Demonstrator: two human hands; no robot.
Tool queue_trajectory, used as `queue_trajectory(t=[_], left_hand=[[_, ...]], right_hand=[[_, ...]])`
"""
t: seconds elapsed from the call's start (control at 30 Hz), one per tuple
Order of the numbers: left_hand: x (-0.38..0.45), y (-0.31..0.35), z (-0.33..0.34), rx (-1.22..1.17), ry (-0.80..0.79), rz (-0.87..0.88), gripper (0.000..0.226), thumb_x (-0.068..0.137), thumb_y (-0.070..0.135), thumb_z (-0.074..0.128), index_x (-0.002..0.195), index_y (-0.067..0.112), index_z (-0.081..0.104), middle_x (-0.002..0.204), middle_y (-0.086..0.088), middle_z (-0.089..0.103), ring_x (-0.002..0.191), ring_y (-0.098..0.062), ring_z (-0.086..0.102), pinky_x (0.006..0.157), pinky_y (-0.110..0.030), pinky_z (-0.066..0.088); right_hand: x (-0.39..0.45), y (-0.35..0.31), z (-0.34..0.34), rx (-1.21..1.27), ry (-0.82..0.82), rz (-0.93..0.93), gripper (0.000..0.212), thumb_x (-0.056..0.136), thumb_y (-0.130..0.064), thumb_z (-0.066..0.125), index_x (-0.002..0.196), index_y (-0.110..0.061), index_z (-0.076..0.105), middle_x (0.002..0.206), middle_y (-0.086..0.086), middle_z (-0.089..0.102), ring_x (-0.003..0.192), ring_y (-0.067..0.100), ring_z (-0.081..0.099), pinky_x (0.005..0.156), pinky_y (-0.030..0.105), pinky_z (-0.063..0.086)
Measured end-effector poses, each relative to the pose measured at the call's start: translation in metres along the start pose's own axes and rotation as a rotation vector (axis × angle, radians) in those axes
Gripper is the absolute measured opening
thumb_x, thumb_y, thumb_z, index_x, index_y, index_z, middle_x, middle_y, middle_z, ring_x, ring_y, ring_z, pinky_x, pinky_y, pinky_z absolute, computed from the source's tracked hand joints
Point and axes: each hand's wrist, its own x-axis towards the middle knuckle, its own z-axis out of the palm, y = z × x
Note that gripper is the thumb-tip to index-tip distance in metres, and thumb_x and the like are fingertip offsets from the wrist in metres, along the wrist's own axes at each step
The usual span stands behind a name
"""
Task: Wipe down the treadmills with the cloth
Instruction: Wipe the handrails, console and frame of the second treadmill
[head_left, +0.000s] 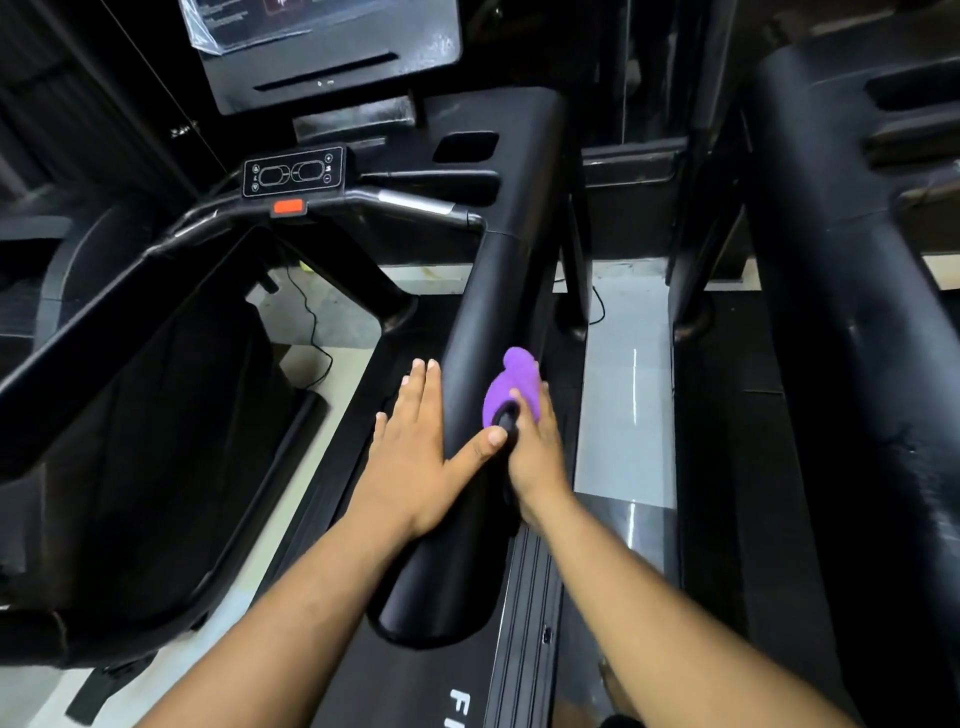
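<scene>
A black treadmill's thick right handrail (498, 291) runs from the console down toward me. My left hand (415, 452) lies flat against the rail's left side, fingers straight and thumb reaching over the top. On the rail's right side, my right hand (537, 457) grips a bunched purple cloth (514, 382) and presses it against the rail. A small dark oval part shows between the cloth and my left thumb; I cannot tell what it is.
A control panel (293, 171) with a red stop button (288, 207) sits on the front crossbar, below a plastic-wrapped screen (332, 52). A second treadmill's handrail (841, 260) stands close on the right, across a strip of glossy floor (623, 405). Cables trail on the floor ahead.
</scene>
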Motion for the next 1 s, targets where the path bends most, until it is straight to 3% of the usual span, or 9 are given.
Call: queue_trajectory(t=[0.13, 0.23, 0.3, 0.4, 0.57, 0.67, 0.77, 0.87, 1.0], left_hand=[[-0.003, 0.001, -0.002, 0.023, -0.019, -0.013, 0.132, 0.06, 0.105, 0.003, 0.162, 0.022, -0.01, 0.169, 0.006, -0.016, 0.155, -0.007, -0.015, 0.127, -0.051, 0.006], [-0.006, 0.003, -0.006, -0.005, -0.039, -0.041, 0.132, 0.057, 0.105, 0.0, 0.161, 0.025, -0.011, 0.167, 0.01, -0.021, 0.153, -0.003, -0.019, 0.127, -0.05, -0.001], [0.001, 0.003, -0.009, -0.034, -0.016, -0.045, 0.13, 0.058, 0.105, 0.001, 0.161, 0.026, -0.011, 0.167, 0.011, -0.021, 0.152, -0.002, -0.02, 0.127, -0.047, -0.005], [0.021, 0.007, -0.013, -0.043, 0.002, -0.045, 0.131, 0.058, 0.104, 0.0, 0.161, 0.024, -0.012, 0.167, 0.01, -0.019, 0.153, -0.003, -0.017, 0.125, -0.046, -0.007], [0.058, 0.013, -0.013, -0.004, -0.025, -0.05, 0.12, 0.07, 0.098, 0.011, 0.161, 0.022, -0.013, 0.169, 0.007, -0.018, 0.154, -0.005, -0.016, 0.126, -0.05, -0.005], [0.073, 0.008, -0.015, -0.084, 0.021, -0.012, 0.126, 0.063, 0.103, 0.008, 0.16, 0.025, -0.012, 0.168, 0.01, -0.015, 0.154, -0.003, -0.014, 0.127, -0.052, -0.001], [0.092, 0.009, -0.016, -0.154, 0.048, 0.009, 0.123, 0.065, 0.103, 0.013, 0.16, 0.029, -0.011, 0.169, 0.013, -0.012, 0.153, 0.0, -0.013, 0.127, -0.052, 0.002], [0.11, 0.018, -0.013, -0.152, 0.046, 0.03, 0.122, 0.067, 0.102, 0.015, 0.16, 0.027, -0.011, 0.169, 0.011, -0.01, 0.155, -0.002, -0.01, 0.127, -0.052, 0.006], [0.139, 0.034, -0.018, -0.044, 0.028, 0.026, 0.118, 0.074, 0.095, 0.018, 0.161, 0.022, -0.011, 0.17, 0.005, -0.01, 0.156, -0.009, -0.007, 0.126, -0.054, 0.006]], right_hand=[[0.082, -0.014, -0.003, -0.024, 0.121, 0.247, 0.097, 0.071, -0.081, 0.04, 0.158, -0.039, 0.03, 0.166, -0.003, 0.032, 0.151, 0.02, 0.033, 0.124, 0.047, 0.026], [0.042, -0.045, 0.012, -0.356, 0.007, -0.008, 0.09, 0.082, -0.076, 0.037, 0.161, -0.045, 0.007, 0.173, -0.001, 0.0, 0.158, 0.025, 0.001, 0.127, 0.049, 0.01], [0.015, -0.049, 0.016, -0.599, -0.105, -0.149, 0.078, 0.094, -0.068, 0.044, 0.158, -0.053, 0.003, 0.171, -0.01, -0.015, 0.157, 0.027, -0.014, 0.123, 0.055, 0.012], [0.061, -0.062, 0.016, -0.644, -0.141, -0.166, 0.063, 0.099, -0.06, 0.049, 0.154, -0.06, 0.017, 0.171, -0.015, -0.006, 0.157, 0.03, -0.012, 0.123, 0.062, 0.013], [0.155, -0.089, 0.015, -0.644, -0.138, -0.104, 0.063, 0.1, -0.058, 0.048, 0.157, -0.055, 0.019, 0.172, -0.01, -0.01, 0.156, 0.038, -0.009, 0.125, 0.053, 0.006], [0.119, -0.078, 0.011, -0.71, -0.191, -0.171, 0.07, 0.1, -0.06, 0.048, 0.157, -0.055, 0.007, 0.169, -0.011, -0.021, 0.154, 0.036, -0.022, 0.125, 0.057, 0.004], [0.085, -0.063, 0.007, -0.743, -0.268, -0.276, 0.069, 0.098, -0.064, 0.048, 0.155, -0.06, 0.011, 0.169, -0.016, -0.018, 0.153, 0.027, -0.029, 0.123, 0.059, 0.005], [0.119, -0.07, 0.006, -0.733, -0.28, -0.232, 0.061, 0.098, -0.06, 0.051, 0.152, -0.061, 0.022, 0.17, -0.018, -0.009, 0.155, 0.024, -0.024, 0.123, 0.061, 0.007], [0.209, -0.105, 0.011, -0.66, -0.191, -0.125, 0.059, 0.102, -0.056, 0.048, 0.156, -0.055, 0.024, 0.172, -0.007, -0.005, 0.157, 0.037, -0.012, 0.126, 0.048, -0.001]])
